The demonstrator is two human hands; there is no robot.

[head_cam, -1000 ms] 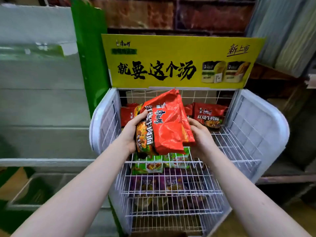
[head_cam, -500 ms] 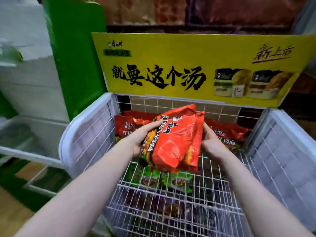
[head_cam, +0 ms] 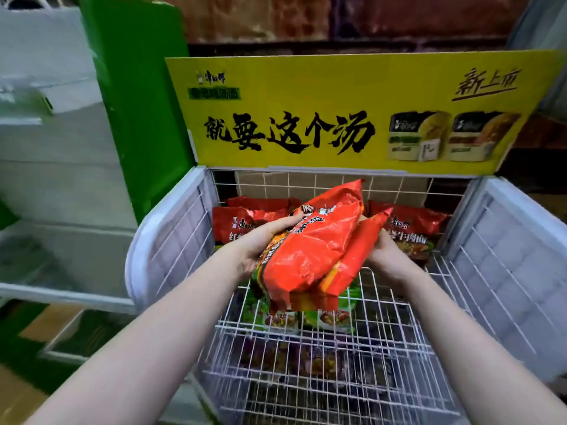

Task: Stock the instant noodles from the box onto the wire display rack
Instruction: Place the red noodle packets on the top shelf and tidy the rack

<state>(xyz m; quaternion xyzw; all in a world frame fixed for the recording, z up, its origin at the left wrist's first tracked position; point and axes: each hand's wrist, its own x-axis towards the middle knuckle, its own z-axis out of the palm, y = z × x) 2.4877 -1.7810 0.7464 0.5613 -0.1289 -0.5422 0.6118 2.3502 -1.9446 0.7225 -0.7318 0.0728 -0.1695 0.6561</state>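
Though the box is nowhere in frame, the work is plain enough from the head view. A person holds a bundle of red noodle packs [head_cam: 313, 246] at the centre of the frame, just above the top tier of the wire display rack [head_cam: 395, 305].

The left hand [head_cam: 260, 240] grips the bundle's left side, fingers pressed together and curled over its upper edge. The right hand [head_cam: 386, 256] cups the right side with the thumb against the wrapper. Its other fingers are hidden behind the packs, so how they lie cannot be told.

The two-handed squeeze looks deliberate, since several glossy packs held loosely would likely slide apart. The bundle is held on edge and tilted, seemingly so it can drop in one piece.

Stocked red packs [head_cam: 242, 222] already sit at the back of the tier, left and right of centre, which suggests the bundle is bound for the space between or in front of them. Green packs [head_cam: 334, 317] fill the tier below and purple packs [head_cam: 291, 357] the one under that, so each level seems to keep one flavour.

A yellow sign [head_cam: 337, 96] spans the upper frame above the rack.
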